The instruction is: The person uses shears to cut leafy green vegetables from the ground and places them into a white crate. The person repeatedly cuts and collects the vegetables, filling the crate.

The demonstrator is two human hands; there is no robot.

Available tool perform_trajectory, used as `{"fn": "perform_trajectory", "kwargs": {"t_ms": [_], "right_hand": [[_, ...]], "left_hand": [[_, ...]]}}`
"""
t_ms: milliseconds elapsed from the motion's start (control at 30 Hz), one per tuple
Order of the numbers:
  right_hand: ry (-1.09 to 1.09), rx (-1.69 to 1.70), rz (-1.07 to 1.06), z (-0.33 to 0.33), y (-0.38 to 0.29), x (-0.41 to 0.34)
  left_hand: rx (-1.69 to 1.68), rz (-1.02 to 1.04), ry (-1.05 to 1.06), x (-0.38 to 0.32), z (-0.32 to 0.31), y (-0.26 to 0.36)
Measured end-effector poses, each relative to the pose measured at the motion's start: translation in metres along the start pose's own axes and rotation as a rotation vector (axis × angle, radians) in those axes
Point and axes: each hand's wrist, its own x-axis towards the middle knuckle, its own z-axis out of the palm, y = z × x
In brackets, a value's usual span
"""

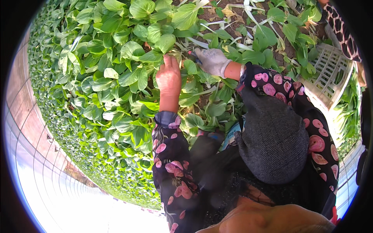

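Note:
My left hand point(169, 76) is bare, its fingers closed on a leafy green plant point(165, 43) in the dense bed. Just to the right, my right hand point(213, 60), in a pale work glove, grips a small tool with a red and dark handle point(195, 56). The tool's working end cannot be made out among the leaves. Both hands are low among the plants, a short gap apart. Pale stems point(198, 42) and loose leaves lie on the soil beyond the right hand. Both forearms wear dark sleeves with pink flowers.
A white slatted plastic crate point(330, 72) stands at the right, with more greens point(346, 119) beside it. Another person's spotted sleeve point(341, 32) shows at the upper right. Grey woven cloth point(274, 139) bulges near my right arm. Curved greenhouse framing point(24, 122) runs along the left.

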Motion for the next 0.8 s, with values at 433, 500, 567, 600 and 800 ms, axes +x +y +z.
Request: {"fn": "perform_trajectory", "kwargs": {"t_ms": [433,500,567,600,800], "right_hand": [[-0.101,0.007,0.044,0.021,0.002,0.013],[-0.105,0.001,0.026,0.024,0.005,0.019],[-0.130,-0.010,-0.016,0.025,0.006,0.027],[-0.183,0.014,0.004,0.024,0.007,0.034],[-0.072,0.039,-0.094,-0.012,0.030,0.015]], "left_hand": [[-0.095,-0.369,-0.309,-0.019,0.021,0.016],[-0.110,-0.392,-0.296,-0.024,0.025,0.018],[-0.122,-0.431,-0.300,-0.027,0.031,0.021],[-0.125,-0.458,-0.311,-0.029,0.033,0.022],[-0.488,-0.610,0.076,-0.047,0.008,-0.020]]}}
